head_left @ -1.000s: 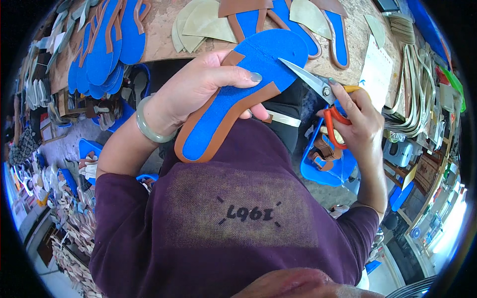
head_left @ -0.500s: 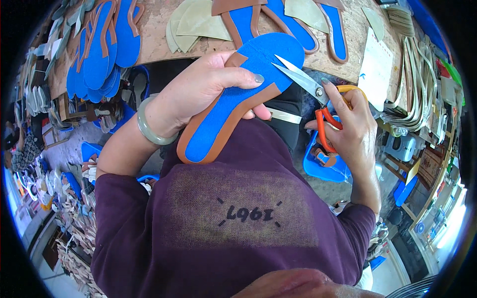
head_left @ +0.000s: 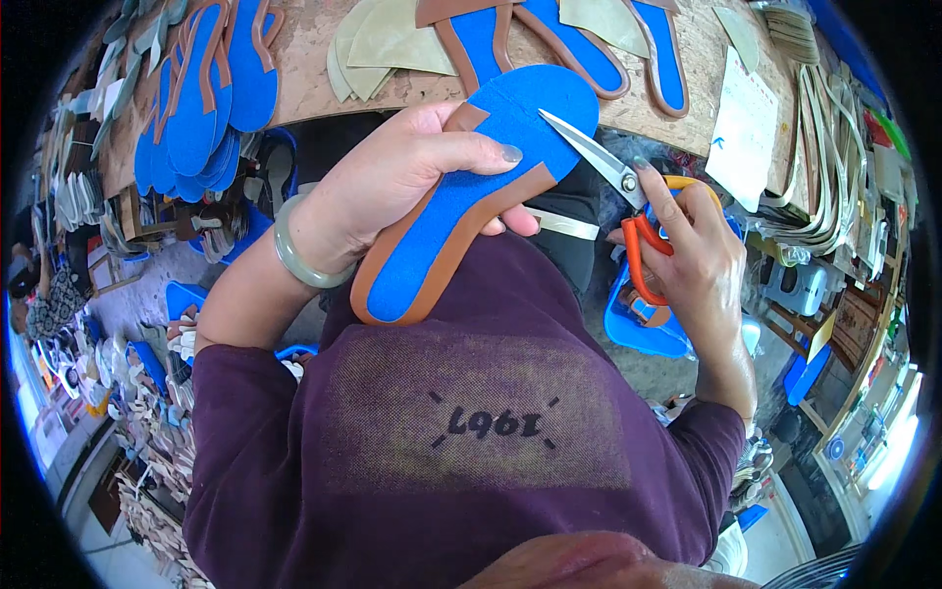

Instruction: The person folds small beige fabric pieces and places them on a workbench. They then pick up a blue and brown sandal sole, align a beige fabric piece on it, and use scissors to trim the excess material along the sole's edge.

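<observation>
My left hand (head_left: 417,162) grips a blue insole (head_left: 407,265) by its middle, thumb on top and fingers beneath. A brown strip (head_left: 461,236) borders the insole's lower end and sides, while the wide upper end is plain blue. In my right hand (head_left: 692,240) is a pair of scissors (head_left: 608,169) with orange handles. Their blades appear closed, or nearly so, and their tip lies over the wide blue end of the insole. Whether the tip touches the surface, I cannot tell.
Across the wooden workbench (head_left: 412,96) lie more brown-edged blue insoles (head_left: 579,49) and pale green curved pieces (head_left: 392,39). Blue insoles (head_left: 201,118) hang over its left edge. A blue bin (head_left: 628,329) stands below my right hand. Bent strips (head_left: 824,177) hang at the right.
The scissor blades have come together from a slightly parted position. The insole and my left hand have stayed almost in place.
</observation>
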`<state>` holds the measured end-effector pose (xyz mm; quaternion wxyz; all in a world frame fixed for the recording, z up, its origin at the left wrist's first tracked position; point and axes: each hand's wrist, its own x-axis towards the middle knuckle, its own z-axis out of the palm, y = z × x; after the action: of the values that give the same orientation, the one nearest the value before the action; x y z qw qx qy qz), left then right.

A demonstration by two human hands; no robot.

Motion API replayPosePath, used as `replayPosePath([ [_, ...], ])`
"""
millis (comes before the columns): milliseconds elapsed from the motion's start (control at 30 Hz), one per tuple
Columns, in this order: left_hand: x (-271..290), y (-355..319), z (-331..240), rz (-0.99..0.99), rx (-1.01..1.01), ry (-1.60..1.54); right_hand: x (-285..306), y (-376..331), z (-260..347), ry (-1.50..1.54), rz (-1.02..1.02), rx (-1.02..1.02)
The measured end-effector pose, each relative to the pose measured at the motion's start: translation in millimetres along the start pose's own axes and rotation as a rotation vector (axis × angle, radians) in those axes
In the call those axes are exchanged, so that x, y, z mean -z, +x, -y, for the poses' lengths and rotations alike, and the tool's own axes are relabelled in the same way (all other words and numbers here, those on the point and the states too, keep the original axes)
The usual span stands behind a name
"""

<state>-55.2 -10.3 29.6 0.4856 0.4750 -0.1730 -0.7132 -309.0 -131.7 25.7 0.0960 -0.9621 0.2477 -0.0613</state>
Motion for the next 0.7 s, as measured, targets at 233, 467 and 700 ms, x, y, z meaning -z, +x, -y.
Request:
replayPosePath([
  [233,0,-1,-2,0.005,-0.023,0.019,-5,3,-4,0.213,-0.085,-0.056],
  [467,2,1,-7,0.004,-0.055,0.061,0,8,-12,0.334,-0.209,-0.221],
  [700,-5,44,3,0.085,-0.089,0.082,-14,23,-29,1.002,-0.198,-0.306],
])
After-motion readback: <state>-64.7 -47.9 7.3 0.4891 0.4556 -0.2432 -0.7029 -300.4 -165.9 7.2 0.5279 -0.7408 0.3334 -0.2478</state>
